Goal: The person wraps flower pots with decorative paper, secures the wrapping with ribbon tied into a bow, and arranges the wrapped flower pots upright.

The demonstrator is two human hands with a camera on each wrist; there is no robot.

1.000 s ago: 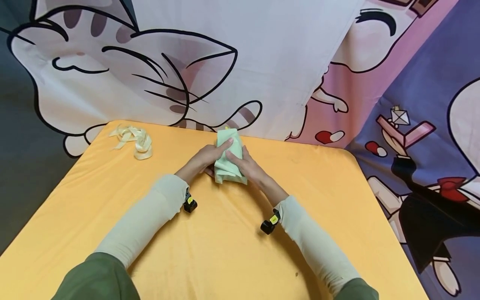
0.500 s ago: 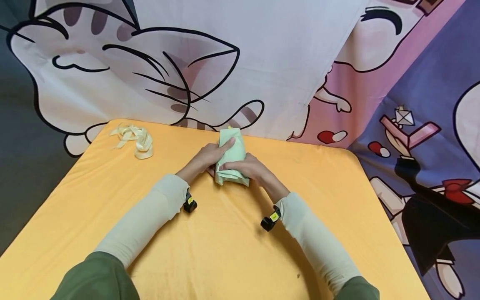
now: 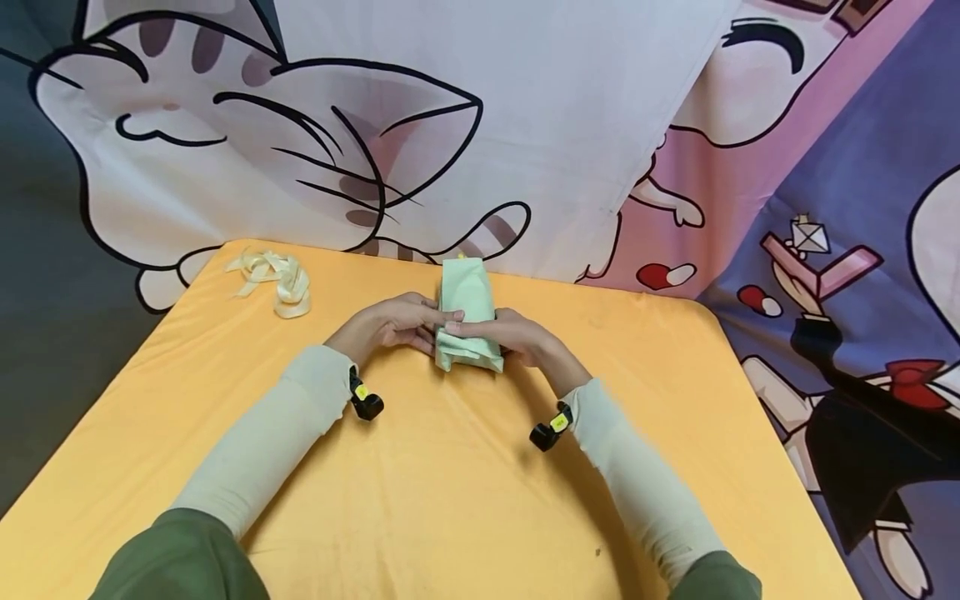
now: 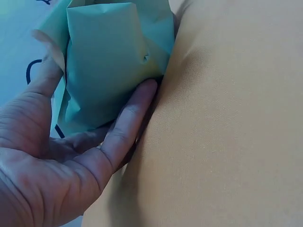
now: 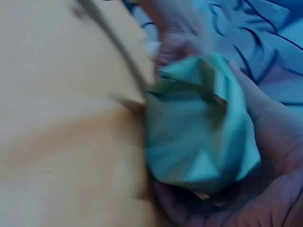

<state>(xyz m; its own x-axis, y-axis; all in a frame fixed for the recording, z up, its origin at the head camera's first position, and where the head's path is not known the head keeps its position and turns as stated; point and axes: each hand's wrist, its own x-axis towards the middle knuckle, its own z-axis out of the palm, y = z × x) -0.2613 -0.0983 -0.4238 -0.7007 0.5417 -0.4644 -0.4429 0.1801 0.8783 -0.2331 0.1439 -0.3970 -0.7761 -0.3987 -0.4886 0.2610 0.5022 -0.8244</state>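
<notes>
Green paper bundle [image 3: 467, 292], held between both hands near the far edge of the yellow-covered table [image 3: 420, 500]; can't tell if its underside touches the cloth. Near end loosely folded, loose paper edges showing; far end squarer, toward the backdrop. Left hand [image 3: 393, 323] grips its left side, thumb over the top, other fingers along the side and underneath. Right hand [image 3: 521, 333] grips the right side, thumb laid across the top, fingers curled beneath in the right wrist view, which is blurred. Thumb tips lie just beside each other. Cream ribbon [image 3: 281, 279], loosely tangled, lies at the table's far left corner, well apart from the hands. Small black camera on each wrist; pale sleeves [image 3: 262, 442], green above. Backdrop [image 3: 570, 125] past the table: white cloth with cartoon cat, pink and purple at right.
</notes>
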